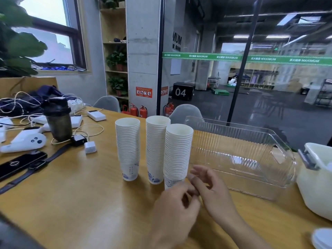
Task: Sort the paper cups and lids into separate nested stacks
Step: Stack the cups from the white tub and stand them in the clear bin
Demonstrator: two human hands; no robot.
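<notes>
Three tall nested stacks of white paper cups stand on the wooden table (80,203): a left stack (128,146), a middle stack (156,146) and a right stack (177,153). My left hand (177,207) is just in front of the right stack's base, fingers loosely curled, holding nothing that I can see. My right hand (210,187) is beside it to the right, fingers spread and relaxed, near the stack's foot. The two hands almost touch. White lids (322,238) show at the bottom right corner.
A clear ribbed plastic bin (251,141) sits right of the cups. A white lidded container (316,177) stands at the far right. On the left lie a dark shaker bottle (58,121), a phone (19,163), a watch, a white controller (25,141), chargers and cables.
</notes>
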